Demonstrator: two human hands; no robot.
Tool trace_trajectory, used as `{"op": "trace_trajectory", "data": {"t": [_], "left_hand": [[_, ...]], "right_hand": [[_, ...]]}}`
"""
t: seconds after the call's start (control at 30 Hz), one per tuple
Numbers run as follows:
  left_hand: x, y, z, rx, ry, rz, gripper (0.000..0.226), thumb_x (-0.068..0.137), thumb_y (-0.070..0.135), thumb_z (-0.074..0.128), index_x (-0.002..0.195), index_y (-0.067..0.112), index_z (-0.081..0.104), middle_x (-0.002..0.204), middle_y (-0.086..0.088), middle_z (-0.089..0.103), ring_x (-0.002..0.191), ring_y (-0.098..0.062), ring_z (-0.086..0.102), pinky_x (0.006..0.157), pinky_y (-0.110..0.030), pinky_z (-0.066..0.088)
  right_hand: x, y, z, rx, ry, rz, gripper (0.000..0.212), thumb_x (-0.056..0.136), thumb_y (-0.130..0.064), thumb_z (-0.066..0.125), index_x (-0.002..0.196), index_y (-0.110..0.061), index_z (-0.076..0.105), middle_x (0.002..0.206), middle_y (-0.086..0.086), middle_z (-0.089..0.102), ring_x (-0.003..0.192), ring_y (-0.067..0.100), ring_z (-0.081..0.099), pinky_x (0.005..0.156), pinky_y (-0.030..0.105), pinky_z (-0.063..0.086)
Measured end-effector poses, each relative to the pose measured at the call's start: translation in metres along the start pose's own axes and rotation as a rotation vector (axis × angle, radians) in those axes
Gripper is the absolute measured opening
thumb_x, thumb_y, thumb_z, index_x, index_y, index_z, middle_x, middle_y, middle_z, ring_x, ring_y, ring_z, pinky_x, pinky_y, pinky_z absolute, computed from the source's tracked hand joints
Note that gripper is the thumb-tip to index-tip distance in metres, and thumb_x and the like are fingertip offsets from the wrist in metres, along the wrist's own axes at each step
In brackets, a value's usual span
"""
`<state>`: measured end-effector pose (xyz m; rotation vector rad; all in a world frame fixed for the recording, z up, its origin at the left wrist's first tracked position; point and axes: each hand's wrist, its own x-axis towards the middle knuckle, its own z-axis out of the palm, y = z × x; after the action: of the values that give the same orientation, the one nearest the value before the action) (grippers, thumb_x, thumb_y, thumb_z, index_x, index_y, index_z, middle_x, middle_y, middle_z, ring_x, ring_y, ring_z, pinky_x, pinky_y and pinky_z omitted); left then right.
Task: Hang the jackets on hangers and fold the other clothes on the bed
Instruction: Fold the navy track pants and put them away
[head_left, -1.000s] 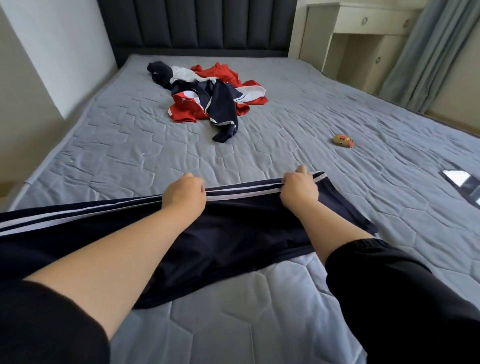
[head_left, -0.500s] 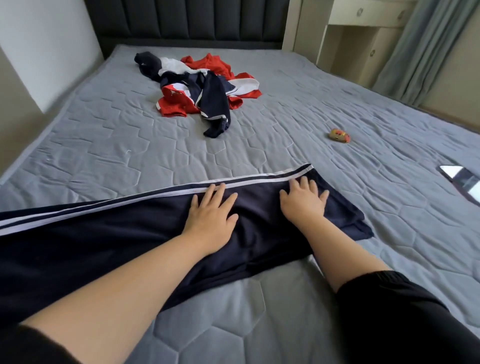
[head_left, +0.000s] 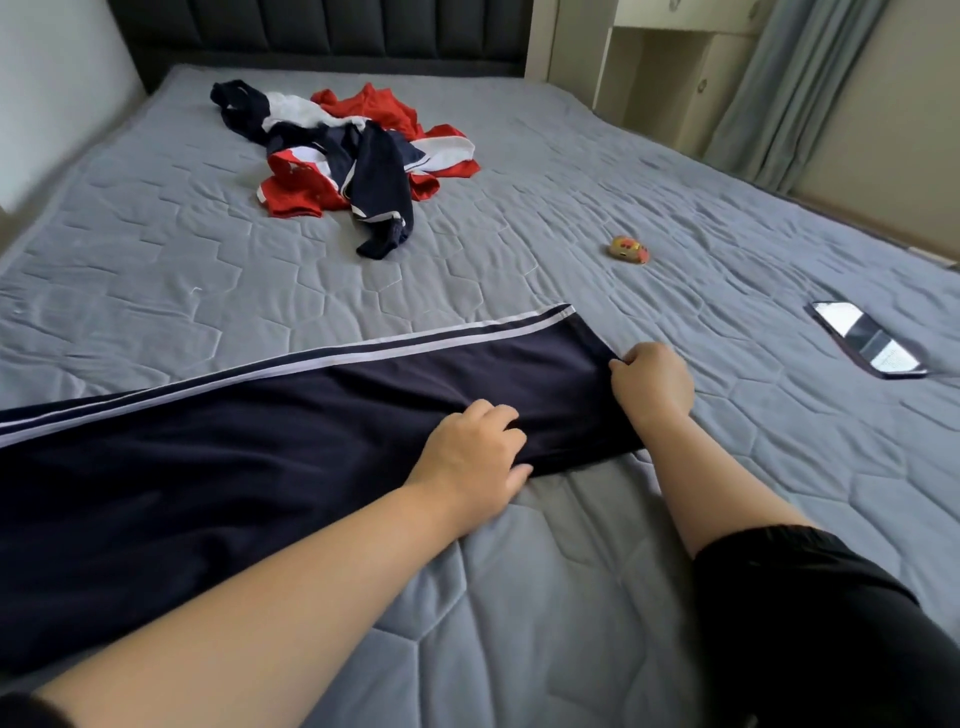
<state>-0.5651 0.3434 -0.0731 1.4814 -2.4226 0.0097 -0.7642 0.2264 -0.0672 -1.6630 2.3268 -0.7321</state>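
Navy trousers (head_left: 249, 447) with a white side stripe lie flat across the near part of the grey quilted bed (head_left: 519, 597), running off the left edge of view. My left hand (head_left: 475, 460) grips their near hem corner, thumb under the cloth. My right hand (head_left: 652, 382) pinches the right end of the trousers with curled fingers. A heap of red, white and navy clothes (head_left: 343, 161) lies further up the bed toward the headboard.
A small round red and yellow object (head_left: 629, 249) sits on the bed at the right. A phone (head_left: 868, 345) lies near the right edge. A dark headboard (head_left: 322, 31), a cream cabinet (head_left: 660, 73) and a grey curtain (head_left: 795, 88) stand beyond.
Both hands were pressing flat on the trousers half a second ago. They have slid toward the right end and now hold its edge with curled fingers.
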Motion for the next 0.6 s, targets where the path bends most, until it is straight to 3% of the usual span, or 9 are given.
{"op": "trace_trajectory", "data": {"t": [0.03, 0.07, 0.17, 0.23, 0.33, 0.47, 0.6], "left_hand": [[0.000, 0.001, 0.000, 0.032, 0.046, 0.019, 0.032, 0.074, 0.043, 0.056, 0.074, 0.015, 0.071, 0.085, 0.001, 0.065, 0.077, -0.021, 0.063, 0.053, -0.025, 0.051], [0.000, 0.002, 0.001, 0.045, 0.084, 0.022, 0.029, 0.076, 0.042, 0.058, 0.073, 0.016, 0.070, 0.080, 0.002, 0.061, 0.074, -0.019, 0.061, 0.049, -0.023, 0.046], [0.000, 0.007, -0.004, -0.027, -0.032, -0.102, 0.030, 0.097, 0.040, 0.047, 0.107, 0.020, 0.067, 0.104, 0.002, 0.057, 0.102, -0.016, 0.053, 0.076, -0.030, 0.048], [0.001, 0.004, -0.007, -0.013, -0.104, -0.120, 0.032, 0.099, 0.038, 0.042, 0.119, 0.025, 0.064, 0.113, 0.004, 0.054, 0.110, -0.015, 0.050, 0.087, -0.032, 0.045], [0.004, 0.005, -0.013, 0.033, -0.218, -0.118, 0.031, 0.097, 0.032, 0.043, 0.118, 0.023, 0.065, 0.117, 0.004, 0.057, 0.109, -0.021, 0.054, 0.091, -0.034, 0.046], [0.009, 0.002, -0.018, -0.046, -0.254, -0.190, 0.025, 0.094, 0.029, 0.052, 0.111, 0.025, 0.069, 0.114, 0.005, 0.063, 0.108, -0.022, 0.057, 0.092, -0.033, 0.046], [0.009, 0.000, -0.016, -0.084, -0.277, -0.202, 0.028, 0.095, 0.022, 0.049, 0.116, 0.024, 0.068, 0.117, 0.005, 0.061, 0.110, -0.022, 0.056, 0.092, -0.030, 0.044]], "right_hand": [[0.000, 0.001, -0.002, 0.034, 0.012, -0.010, 0.021, 0.090, -0.028, 0.060, 0.090, -0.008, 0.068, 0.101, 0.012, 0.066, 0.095, 0.034, 0.059, 0.074, 0.032, 0.043], [0.000, 0.003, -0.002, 0.066, 0.021, -0.012, 0.020, 0.090, -0.027, 0.060, 0.089, -0.009, 0.069, 0.101, 0.011, 0.065, 0.095, 0.033, 0.059, 0.073, 0.031, 0.041], [0.002, 0.009, -0.004, 0.110, 0.040, 0.012, 0.018, 0.090, -0.026, 0.061, 0.089, -0.010, 0.070, 0.098, 0.011, 0.065, 0.094, 0.033, 0.059, 0.072, 0.029, 0.038], [0.004, 0.013, -0.006, 0.114, 0.010, 0.034, 0.019, 0.088, -0.024, 0.060, 0.083, -0.006, 0.067, 0.089, 0.012, 0.064, 0.089, 0.034, 0.059, 0.070, 0.030, 0.041], [0.007, 0.016, -0.015, 0.097, -0.129, 0.075, 0.026, 0.086, -0.023, 0.055, 0.069, -0.003, 0.052, 0.066, 0.009, 0.053, 0.072, 0.031, 0.053, 0.061, 0.031, 0.039], [0.008, 0.016, -0.028, 0.029, -0.251, 0.045, 0.026, 0.081, -0.015, 0.057, 0.061, -0.006, 0.042, 0.057, 0.006, 0.042, 0.053, 0.022, 0.041, 0.048, 0.027, 0.030], [0.008, 0.015, -0.039, 0.013, -0.373, 0.058, 0.029, 0.083, -0.024, 0.064, 0.069, -0.002, 0.052, 0.059, 0.011, 0.051, 0.052, 0.026, 0.049, 0.051, 0.027, 0.040]]}}
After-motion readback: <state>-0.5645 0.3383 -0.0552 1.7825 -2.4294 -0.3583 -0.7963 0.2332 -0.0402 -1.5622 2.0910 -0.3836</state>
